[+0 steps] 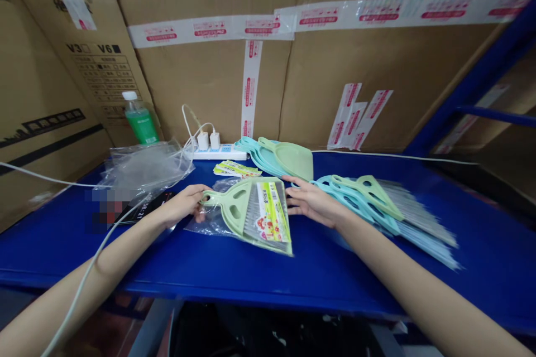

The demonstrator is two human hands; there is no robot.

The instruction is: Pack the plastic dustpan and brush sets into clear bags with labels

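A light green dustpan and brush set [235, 207] lies in front of me, partly in a clear plastic bag [209, 226], with a yellow and white printed card [270, 212] over its grey bristles. My left hand [188, 203] is closed at the handle end, its fingertips on the handle and the bag film. Stretched fingers of my right hand [312, 201] are at the wide end, by the card's right edge; I cannot tell how firmly they touch. Just right of that hand, blue and green brushes [364, 201] lie in an overlapping pile.
Behind are stacked dustpans [293, 159] and printed cards [237, 168]. At the left are loose clear bags [146, 167], a phone [144, 209], a green bottle [141, 122] and a power strip [226, 152]. A white cable [90, 279] crosses my left forearm. Cardboard [201, 78] walls the blue table [234, 273].
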